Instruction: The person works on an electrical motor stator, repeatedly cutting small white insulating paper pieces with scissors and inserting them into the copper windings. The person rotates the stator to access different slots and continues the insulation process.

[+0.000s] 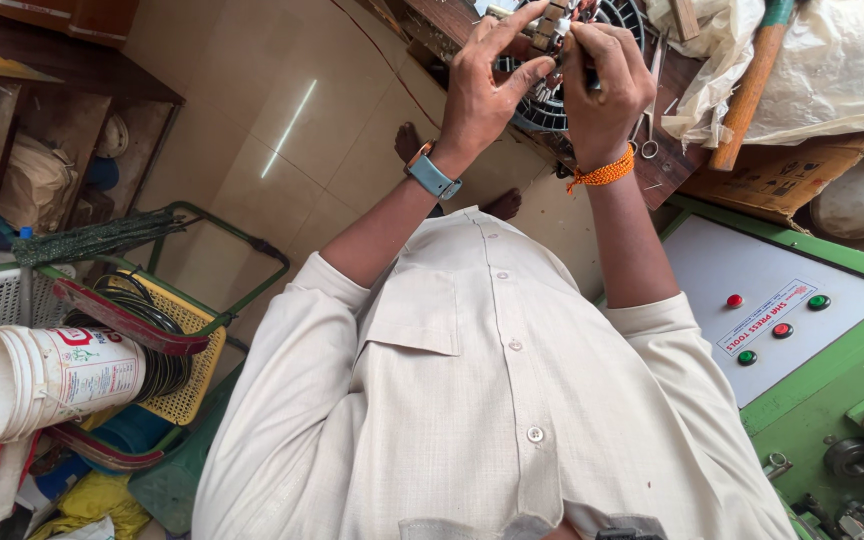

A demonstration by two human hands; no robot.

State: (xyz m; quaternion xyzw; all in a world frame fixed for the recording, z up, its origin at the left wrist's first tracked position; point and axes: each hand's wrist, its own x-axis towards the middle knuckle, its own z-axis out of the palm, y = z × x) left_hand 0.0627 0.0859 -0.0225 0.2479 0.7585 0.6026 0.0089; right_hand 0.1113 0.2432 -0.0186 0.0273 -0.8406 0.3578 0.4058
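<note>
Both hands raised in front of the chest, meeting over a small metal part [550, 28] held above the near edge of the cluttered counter [672, 160].

Left hand [482, 85]: wrist cocked back, thumb and forefinger pinching the part, remaining fingers [508, 30] fanned upward. Blue watch [432, 176] on that wrist.

Right hand [602, 85]: curled tight round the part's other side, orange thread band [604, 172] at the wrist.

Part looks like a wound coil piece with copper showing; detail too small to read.

Progress, judging by the grip: work on the part is mid-way, nothing set down. Black round fan grille [552, 110] lies just behind the hands; wooden-handled hammer [747, 90] rests farther right, untouched.
</note>
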